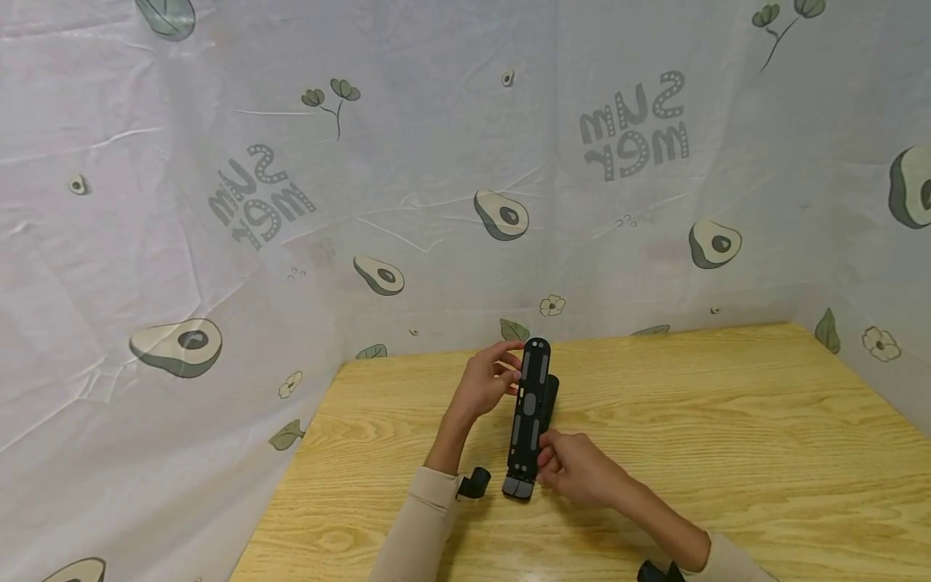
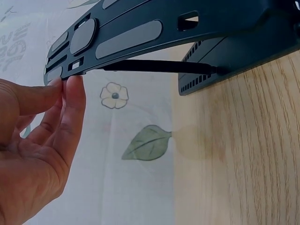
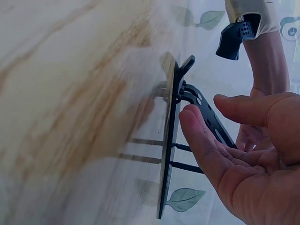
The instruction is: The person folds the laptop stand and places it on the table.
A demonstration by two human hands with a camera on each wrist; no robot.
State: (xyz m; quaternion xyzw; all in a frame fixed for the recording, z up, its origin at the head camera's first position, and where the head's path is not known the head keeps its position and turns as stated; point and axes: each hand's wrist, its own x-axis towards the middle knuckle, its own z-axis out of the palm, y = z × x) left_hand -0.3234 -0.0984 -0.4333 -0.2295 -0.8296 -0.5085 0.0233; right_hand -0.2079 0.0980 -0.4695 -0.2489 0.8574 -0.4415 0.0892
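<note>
A black folding stand (image 1: 529,420) with slotted panels and grey pads stands on the wooden table (image 1: 727,420), its top panel (image 2: 140,33) raised off its base (image 2: 234,56) on thin rods. My left hand (image 1: 489,380) is at the far upper end. Thumb and index fingertips (image 2: 70,84) touch the underside of the panel's edge, and the fingers are fairly straight. At the near lower end is my right hand (image 1: 582,469). Its fingers (image 3: 201,140) are relaxed and straight, just beside the stand's panel (image 3: 171,140).
A pale cloth (image 1: 436,162) printed with avocados and leaves hangs behind and to both sides of the table. Black wrist cameras sit on the left sleeve (image 1: 474,482) and the right sleeve (image 1: 658,572). Bare wood spreads to the right of the stand.
</note>
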